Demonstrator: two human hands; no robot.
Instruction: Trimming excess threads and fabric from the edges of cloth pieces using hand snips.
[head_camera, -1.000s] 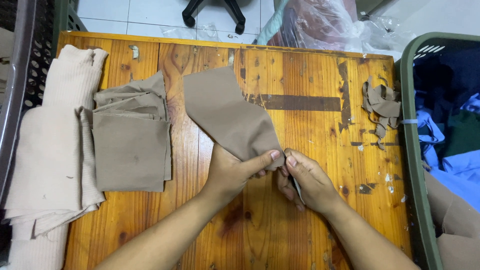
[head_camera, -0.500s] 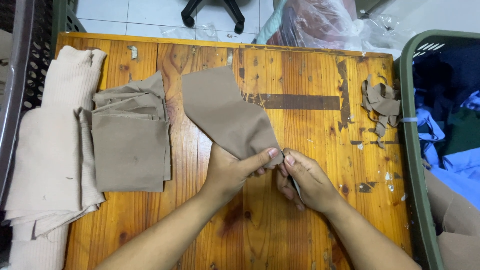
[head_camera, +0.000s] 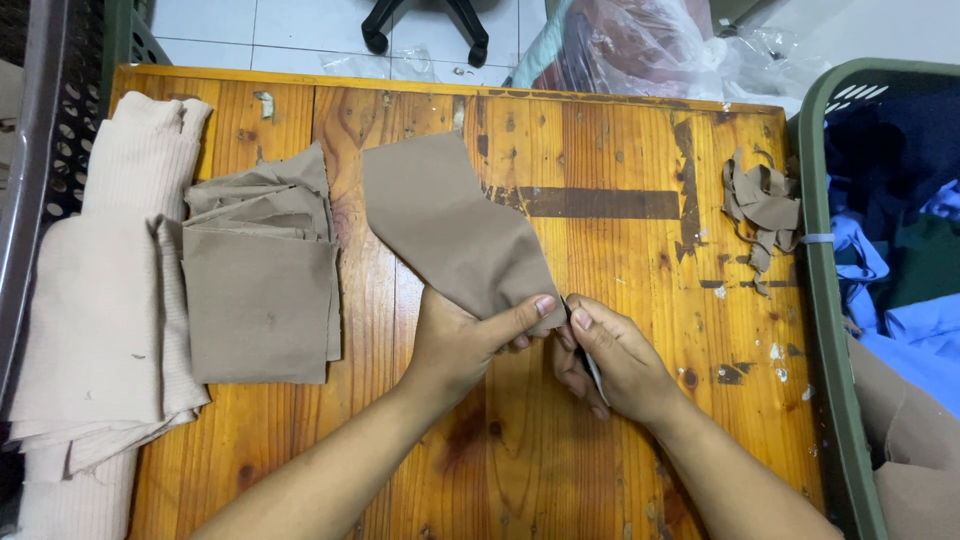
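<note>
The left hand (head_camera: 465, 340) pinches the near corner of a brown cloth piece (head_camera: 450, 235) that lies flat on the wooden table (head_camera: 620, 150), beside a stack of brown cloth pieces (head_camera: 260, 290). The right hand (head_camera: 610, 355) is curled at that same corner, maybe around a thin tool, but it is hard to see. To do this well, keep the cloth pulled flat and work right at the edge.

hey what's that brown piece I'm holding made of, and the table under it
The brown piece looks like soft woven or knit fabric, matte, lying flat and limp. The table looks like varnished wooden planks: visible grain, knots, a glossy orange sheen, worn patches.
</note>
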